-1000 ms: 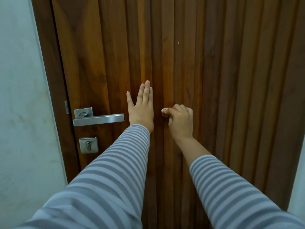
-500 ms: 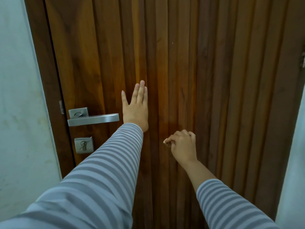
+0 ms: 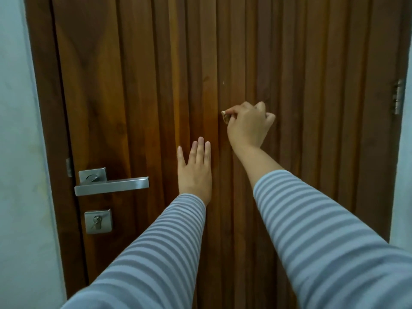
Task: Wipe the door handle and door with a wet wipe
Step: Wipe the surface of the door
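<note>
A dark wooden door with vertical grooves fills the view. Its silver lever handle sits at the left, with a square keyhole plate below it. My left hand lies flat and open against the door, just right of the handle's tip. My right hand is higher up and closed on a small wadded wet wipe, which it presses against a groove in the door's middle. Only a small bit of the wipe shows past my fingers.
A pale wall borders the door frame on the left. A metal hinge shows at the door's right edge, with another strip of pale wall beyond it.
My right hand went down the groove with the wipe and has come back up, now higher than my left hand. My left hand stays flat on the door.
</note>
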The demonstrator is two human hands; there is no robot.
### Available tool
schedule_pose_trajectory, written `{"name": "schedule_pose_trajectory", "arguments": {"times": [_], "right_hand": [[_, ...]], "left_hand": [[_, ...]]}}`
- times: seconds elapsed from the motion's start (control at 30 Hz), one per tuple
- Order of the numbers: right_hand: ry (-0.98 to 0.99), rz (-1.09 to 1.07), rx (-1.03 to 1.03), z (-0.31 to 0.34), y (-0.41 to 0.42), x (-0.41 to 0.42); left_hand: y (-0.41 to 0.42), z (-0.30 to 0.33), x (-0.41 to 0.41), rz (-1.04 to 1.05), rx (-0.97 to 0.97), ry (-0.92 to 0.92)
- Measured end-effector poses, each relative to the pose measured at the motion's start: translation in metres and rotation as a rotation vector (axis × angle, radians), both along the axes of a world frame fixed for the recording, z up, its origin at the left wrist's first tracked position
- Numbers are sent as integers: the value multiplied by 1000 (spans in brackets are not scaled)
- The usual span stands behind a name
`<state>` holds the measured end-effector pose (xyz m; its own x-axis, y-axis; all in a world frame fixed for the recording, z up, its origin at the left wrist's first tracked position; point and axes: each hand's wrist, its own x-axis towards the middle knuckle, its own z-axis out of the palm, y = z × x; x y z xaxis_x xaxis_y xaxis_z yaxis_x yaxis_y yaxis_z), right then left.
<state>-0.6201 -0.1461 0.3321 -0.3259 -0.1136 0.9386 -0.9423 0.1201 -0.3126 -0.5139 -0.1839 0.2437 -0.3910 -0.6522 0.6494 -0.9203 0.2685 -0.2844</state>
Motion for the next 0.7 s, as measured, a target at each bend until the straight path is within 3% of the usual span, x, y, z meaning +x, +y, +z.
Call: {"name": "schedule_pose_trajectory", "arguments": {"times": [0.17,0.47,0.7], "right_hand": [[142,-10,68,-6,-16,-9],[164,130,167,-30,-15,-14],[105,175,181,-83,-17,-12]], "left_hand": [[-4,-3,-4,12,-24,19],[-6,-8,-4,-4,-27,41],[-6,-6,-4,-29,-24,42]]}}
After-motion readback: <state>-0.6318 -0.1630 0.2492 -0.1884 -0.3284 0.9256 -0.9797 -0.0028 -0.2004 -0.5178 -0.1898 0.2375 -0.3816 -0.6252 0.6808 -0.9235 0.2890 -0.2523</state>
